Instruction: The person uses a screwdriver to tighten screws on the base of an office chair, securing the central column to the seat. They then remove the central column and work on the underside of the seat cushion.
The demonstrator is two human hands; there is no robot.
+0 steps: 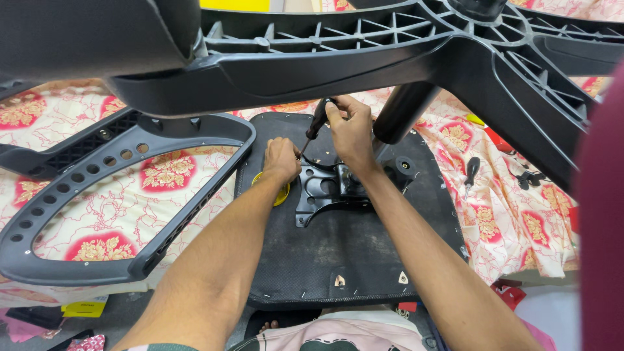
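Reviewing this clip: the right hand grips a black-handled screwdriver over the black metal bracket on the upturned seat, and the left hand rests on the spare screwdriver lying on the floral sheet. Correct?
Not quite. In the head view the left hand rests on the upturned seat beside the black metal bracket; the spare screwdriver lies untouched on the floral sheet. The right hand does grip the black-handled screwdriver.

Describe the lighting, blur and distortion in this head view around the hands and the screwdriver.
Head view: even, soft light with faint shadows; the right hand gripping the screwdriver and the left hand on the mounting plate are sharp; the chair base looms large and bowed by wide-angle closeness; a maroon blur at the right edge is out of focus; mild sheen on the armrest frame.
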